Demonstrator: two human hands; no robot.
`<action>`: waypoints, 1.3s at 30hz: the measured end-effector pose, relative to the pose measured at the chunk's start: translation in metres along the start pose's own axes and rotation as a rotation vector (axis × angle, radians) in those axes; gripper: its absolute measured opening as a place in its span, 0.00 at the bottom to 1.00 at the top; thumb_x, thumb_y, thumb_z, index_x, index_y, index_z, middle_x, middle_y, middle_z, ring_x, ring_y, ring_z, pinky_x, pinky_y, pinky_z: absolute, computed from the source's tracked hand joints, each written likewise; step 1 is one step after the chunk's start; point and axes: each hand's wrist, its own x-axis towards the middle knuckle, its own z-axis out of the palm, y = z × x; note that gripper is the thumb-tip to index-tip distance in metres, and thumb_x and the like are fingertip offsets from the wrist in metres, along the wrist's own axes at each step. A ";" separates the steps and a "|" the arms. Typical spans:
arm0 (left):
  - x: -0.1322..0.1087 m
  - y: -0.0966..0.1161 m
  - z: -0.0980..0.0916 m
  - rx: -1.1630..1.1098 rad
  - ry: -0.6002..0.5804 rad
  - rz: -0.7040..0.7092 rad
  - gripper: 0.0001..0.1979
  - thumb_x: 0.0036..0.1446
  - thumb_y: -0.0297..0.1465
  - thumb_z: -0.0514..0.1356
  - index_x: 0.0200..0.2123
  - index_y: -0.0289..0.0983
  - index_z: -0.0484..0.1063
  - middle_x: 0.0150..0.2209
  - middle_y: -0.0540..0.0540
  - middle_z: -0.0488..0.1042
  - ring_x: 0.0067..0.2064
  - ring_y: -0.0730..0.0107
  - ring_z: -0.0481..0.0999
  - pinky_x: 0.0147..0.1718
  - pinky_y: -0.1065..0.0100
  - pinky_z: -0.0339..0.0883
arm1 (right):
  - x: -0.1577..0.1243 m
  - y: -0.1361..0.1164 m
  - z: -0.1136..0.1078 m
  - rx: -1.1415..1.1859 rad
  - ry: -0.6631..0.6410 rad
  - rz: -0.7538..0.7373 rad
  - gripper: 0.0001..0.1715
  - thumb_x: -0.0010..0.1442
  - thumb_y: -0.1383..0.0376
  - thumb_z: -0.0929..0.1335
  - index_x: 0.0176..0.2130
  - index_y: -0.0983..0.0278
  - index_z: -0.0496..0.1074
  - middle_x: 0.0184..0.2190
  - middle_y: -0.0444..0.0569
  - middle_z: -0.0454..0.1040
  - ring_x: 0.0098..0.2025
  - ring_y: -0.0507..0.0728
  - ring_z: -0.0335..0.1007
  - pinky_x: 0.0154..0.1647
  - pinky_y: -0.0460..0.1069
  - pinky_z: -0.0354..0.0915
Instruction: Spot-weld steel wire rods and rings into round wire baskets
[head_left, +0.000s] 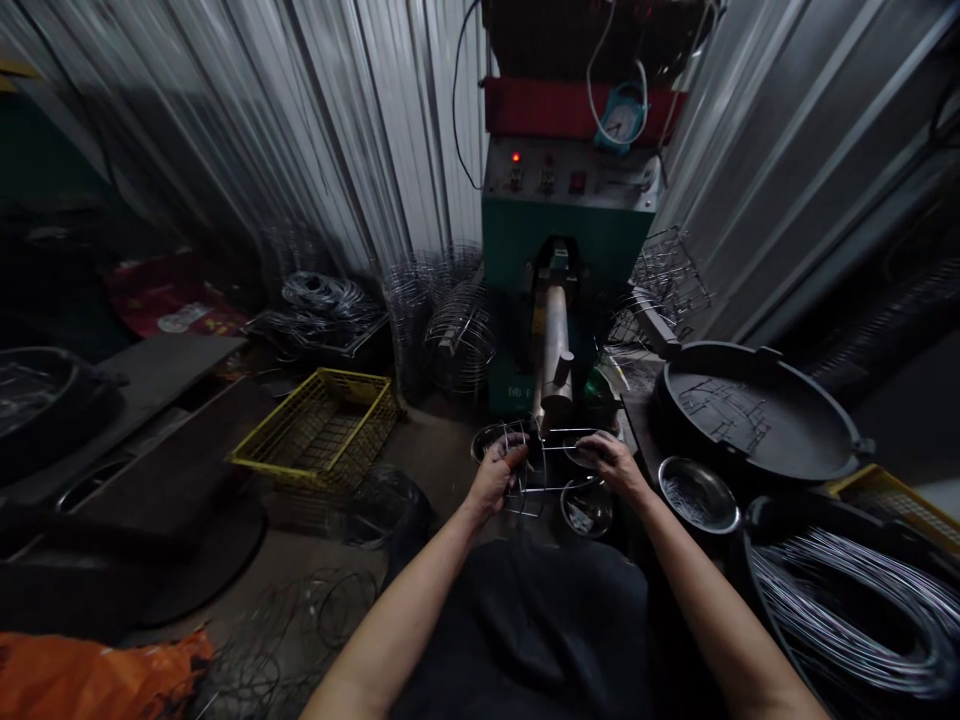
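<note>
My left hand [495, 472] is closed on a small wire frame [534, 505] below the arm of a green spot welding machine [517, 240]. My right hand [609, 460] is closed at the right end of thin metal rods that reach across to the frame; whether it pinches a rod or a separate small piece is hard to see. Above and between both hands, the machine's thick metal cylinder [556, 350] points toward me. Just under the hands stands a small metal bowl [587, 508] with small pieces in it.
To the left stands a yellow wire basket [281, 405]. On the right are a black round tray [795, 460] with wire pieces, a metal bowl [724, 522] of small parts, and a tub of long wire rods [847, 590]. Loose wire [315, 610] lies on the floor.
</note>
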 end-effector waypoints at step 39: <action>0.021 0.010 -0.003 -0.028 -0.024 -0.094 0.19 0.42 0.35 0.63 0.38 0.33 0.67 0.19 0.52 0.69 0.14 0.83 0.60 0.11 0.79 0.42 | 0.008 0.007 0.005 0.081 0.047 0.035 0.07 0.55 0.62 0.64 0.32 0.60 0.72 0.29 0.47 0.70 0.34 0.54 0.66 0.35 0.49 0.62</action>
